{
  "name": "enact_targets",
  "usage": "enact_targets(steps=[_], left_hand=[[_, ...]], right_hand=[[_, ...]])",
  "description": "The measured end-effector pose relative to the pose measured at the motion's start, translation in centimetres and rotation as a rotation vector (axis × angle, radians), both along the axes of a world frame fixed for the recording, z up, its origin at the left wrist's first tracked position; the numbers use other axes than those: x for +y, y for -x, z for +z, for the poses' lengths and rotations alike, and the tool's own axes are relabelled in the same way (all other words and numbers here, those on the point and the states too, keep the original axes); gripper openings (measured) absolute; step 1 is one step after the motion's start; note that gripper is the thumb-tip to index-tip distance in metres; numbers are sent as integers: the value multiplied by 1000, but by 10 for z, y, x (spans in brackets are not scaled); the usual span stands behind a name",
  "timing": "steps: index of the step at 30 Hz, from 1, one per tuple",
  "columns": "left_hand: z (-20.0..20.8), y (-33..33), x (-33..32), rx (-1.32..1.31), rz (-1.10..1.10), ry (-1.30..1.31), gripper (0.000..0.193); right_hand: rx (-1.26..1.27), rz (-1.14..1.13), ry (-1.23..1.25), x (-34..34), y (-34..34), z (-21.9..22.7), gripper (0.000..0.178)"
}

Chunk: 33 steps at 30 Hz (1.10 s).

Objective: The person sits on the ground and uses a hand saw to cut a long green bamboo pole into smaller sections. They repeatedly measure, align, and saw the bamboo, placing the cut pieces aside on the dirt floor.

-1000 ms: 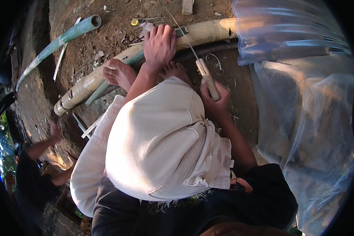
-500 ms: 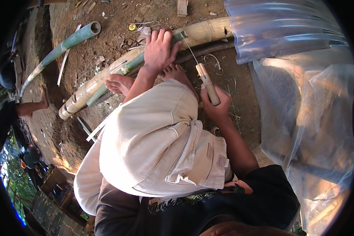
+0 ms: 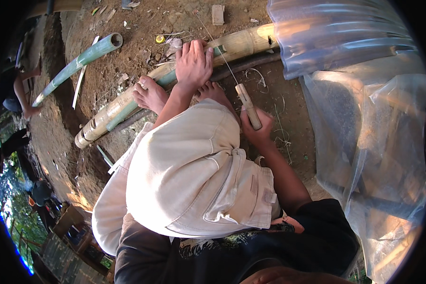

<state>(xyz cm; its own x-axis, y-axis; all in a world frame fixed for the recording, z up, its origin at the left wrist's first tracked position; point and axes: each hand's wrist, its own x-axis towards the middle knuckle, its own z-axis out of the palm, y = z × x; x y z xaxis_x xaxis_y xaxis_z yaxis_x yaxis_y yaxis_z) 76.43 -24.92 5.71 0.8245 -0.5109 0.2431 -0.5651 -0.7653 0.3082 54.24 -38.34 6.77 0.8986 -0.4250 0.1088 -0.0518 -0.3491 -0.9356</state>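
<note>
My left hand (image 3: 193,65) presses down with its fingers bent over a green bamboo piece (image 3: 122,115), which lies along a thick yellowish bamboo pole (image 3: 244,42). In my right hand (image 3: 259,128) is the wooden handle of a saw (image 3: 247,105). Its thin blade, seen nearly edge-on, crosses the green piece close to its right end, just right of my left hand. My left foot (image 3: 149,94) rests on the bamboo left of that hand, while my other foot (image 3: 213,92) is on the near side of the pole. Part of the green piece is hidden under hand and foot.
Another green bamboo length (image 3: 80,64) lies at the left beside a pale strip (image 3: 79,87). Clear plastic sheeting (image 3: 364,123) and a corrugated translucent sheet (image 3: 336,38) cover the right side. A small block (image 3: 217,15) lies beyond the pole. Another person's leg (image 3: 23,92) shows far left.
My left foot has shifted up onto the bamboo. The saw handle sits slightly nearer to me, though the whole view has also shifted a little. At far left, the other person's leg has moved away.
</note>
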Motion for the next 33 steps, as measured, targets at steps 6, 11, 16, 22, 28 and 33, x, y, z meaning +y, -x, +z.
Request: enact_targets(steps=[6,11,16,22,28,33], left_hand=[[1,1,-2,-36,43,-62,29],[2,0,1,-58,21,-55,28],[3,1,3,-78,4,-68,26],[-7,-3,6,-135,-11,-71,25],[-8,-1,2,-174,4,-73,24],[15,-1,2,-25,-2,-39,30]], right_hand=[[-43,11,-19,3,-15,-6,10],[-73,2,18,6,13,-25,7],[18,23,-75,8,32,-20,7],[-72,1,-34,12,-18,-33,7],[-140,37,120,0,40,-39,11],[-60,-55,94,12,-37,-35,20]])
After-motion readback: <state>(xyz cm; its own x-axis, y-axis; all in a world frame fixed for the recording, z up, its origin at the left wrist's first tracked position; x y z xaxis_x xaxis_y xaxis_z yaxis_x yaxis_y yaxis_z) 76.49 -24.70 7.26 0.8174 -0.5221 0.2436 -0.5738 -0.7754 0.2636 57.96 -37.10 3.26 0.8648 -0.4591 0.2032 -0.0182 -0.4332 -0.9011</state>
